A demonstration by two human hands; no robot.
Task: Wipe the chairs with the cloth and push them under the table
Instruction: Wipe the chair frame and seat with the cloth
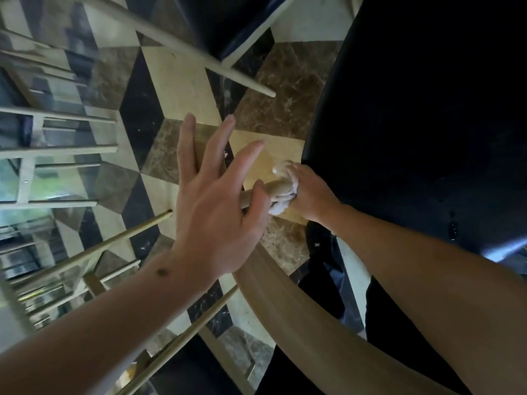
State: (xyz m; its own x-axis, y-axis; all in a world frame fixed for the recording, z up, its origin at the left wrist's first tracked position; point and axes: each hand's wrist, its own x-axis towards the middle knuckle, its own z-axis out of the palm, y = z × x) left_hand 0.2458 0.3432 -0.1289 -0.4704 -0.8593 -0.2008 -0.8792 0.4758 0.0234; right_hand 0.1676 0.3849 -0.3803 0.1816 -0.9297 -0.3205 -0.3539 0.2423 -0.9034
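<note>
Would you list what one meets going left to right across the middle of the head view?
Pale wooden chair frames → left hand, fingers spread → white cloth wrapped around the wooden rail → right hand gripping the cloth → dark chair seat.

We see a floor (182,89) patterned in cubes — cream, mottled brown and black marble tiles. The chair's seat (413,115) is near-black, its curved rail (285,297) pale tan wood. The cloth (281,202) is off-white — bunched over that tan. Neighbouring chair legs (199,51) are cream.

Cloth (281,195) around chair rail (285,283)
</note>
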